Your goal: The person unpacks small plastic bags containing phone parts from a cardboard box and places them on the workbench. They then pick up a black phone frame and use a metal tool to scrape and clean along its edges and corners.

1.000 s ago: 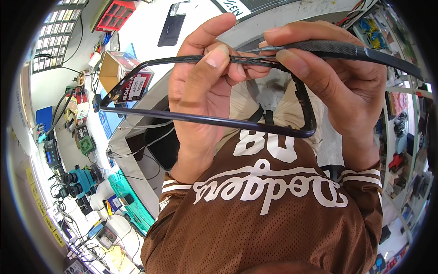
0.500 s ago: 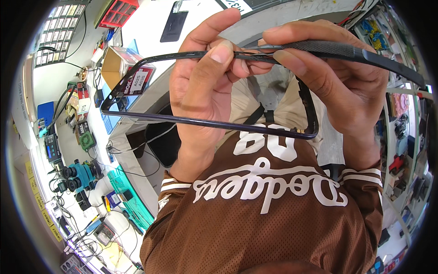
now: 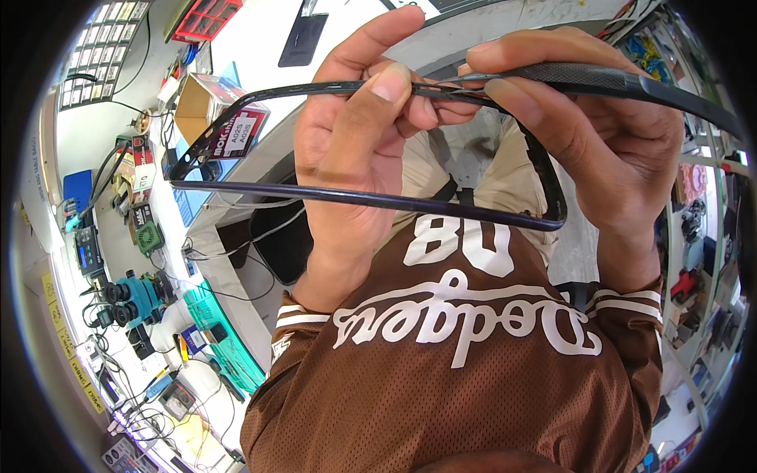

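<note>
My left hand point(image 3: 347, 154) pinches a thin black phone frame point(image 3: 457, 210) between thumb and fingers along its far long side. The frame is an open rectangle with rounded corners, held tilted in the air above my lap. In my right hand point(image 3: 611, 146) is a pair of black tweezers point(image 3: 583, 76) with a textured grip, gripped between thumb and fingers. The tweezers' tips point left and meet the frame's far side, just right of my left thumb. Whether anything is caught between the tips is too small to tell.
A dark phone-shaped panel point(image 3: 303, 39) lies on the white bench at the far side, near an open cardboard box point(image 3: 209, 110) and a red organizer point(image 3: 206, 17). A blue microscope point(image 3: 140, 299), cables and a teal mat point(image 3: 225, 339) are at left. Crowded shelves point(image 3: 698, 236) stand at right.
The frame has risen slightly and its near right corner has swung right and up. My right hand and the tweezers have moved a little to the right.
</note>
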